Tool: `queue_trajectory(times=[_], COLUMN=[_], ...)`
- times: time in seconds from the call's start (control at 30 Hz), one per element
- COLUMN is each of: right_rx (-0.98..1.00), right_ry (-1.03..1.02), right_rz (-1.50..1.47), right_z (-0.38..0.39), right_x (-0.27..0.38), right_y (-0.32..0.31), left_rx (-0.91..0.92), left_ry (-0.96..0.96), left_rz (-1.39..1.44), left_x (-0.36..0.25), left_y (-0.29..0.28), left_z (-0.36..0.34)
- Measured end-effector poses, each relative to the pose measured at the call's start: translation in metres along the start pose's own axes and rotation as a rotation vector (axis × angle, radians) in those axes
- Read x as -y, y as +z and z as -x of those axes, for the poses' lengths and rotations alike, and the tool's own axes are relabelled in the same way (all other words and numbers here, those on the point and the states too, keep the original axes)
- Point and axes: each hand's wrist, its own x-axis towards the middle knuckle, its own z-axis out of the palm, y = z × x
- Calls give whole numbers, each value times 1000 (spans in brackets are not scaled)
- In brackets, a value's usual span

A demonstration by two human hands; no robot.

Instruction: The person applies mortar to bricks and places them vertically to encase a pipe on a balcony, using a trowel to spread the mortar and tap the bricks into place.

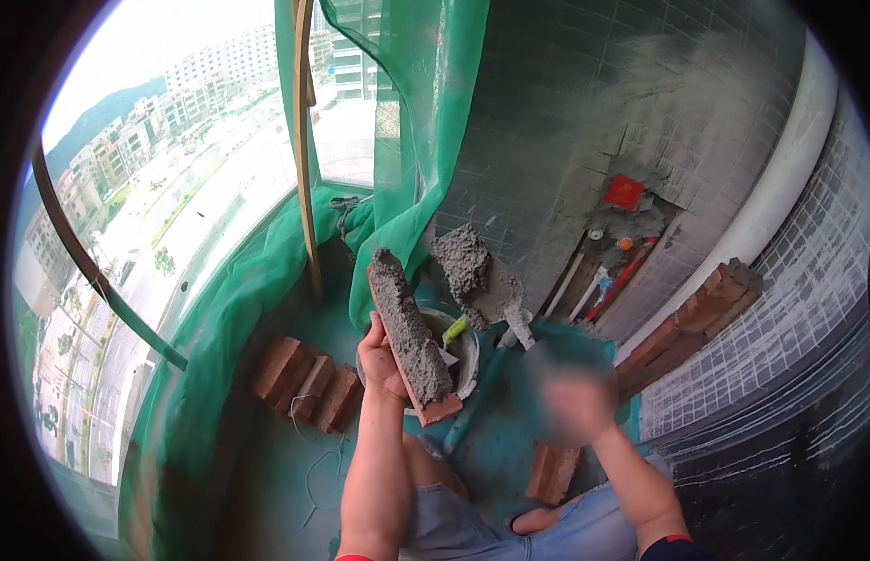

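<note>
My left hand (381, 363) grips a long red brick (440, 409) from its left side, fingers wrapped round its edge. A thick, rough layer of grey mortar (409, 323) covers the brick's upper face. To the right, a trowel (500, 297) carries a heaped lump of wet mortar (461, 257) on its blade. Its neck runs down into my right hand (575, 402), which is blurred but closed at the handle end. Beneath the brick stands a bucket (472, 369), partly hidden, with a bright green-handled tool (455, 328) in it.
Several bricks (309, 381) lie at left by green netting (238, 309) along the window. Another brick (553, 472) rests near my foot. At right, mortared bricks (692, 323) stand beside a white pipe (809, 140). Thinner pipes (622, 280) run in a wall recess. A wooden pole (304, 140) rises ahead.
</note>
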Motion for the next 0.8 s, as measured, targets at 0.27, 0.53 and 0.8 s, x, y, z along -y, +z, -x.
queue_trajectory(times=[0.27, 0.53, 0.8], right_rx=[-120, -235, -309], right_ry=[-638, -456, -379], right_rz=[920, 515, 556], right_z=[23, 10, 22], right_x=[-29, 20, 10], right_y=[15, 7, -12], left_rx=[17, 39, 211], left_ry=[24, 21, 54], left_rz=[118, 174, 232], left_x=[8, 6, -1], left_y=[24, -5, -7], left_z=[3, -11, -8])
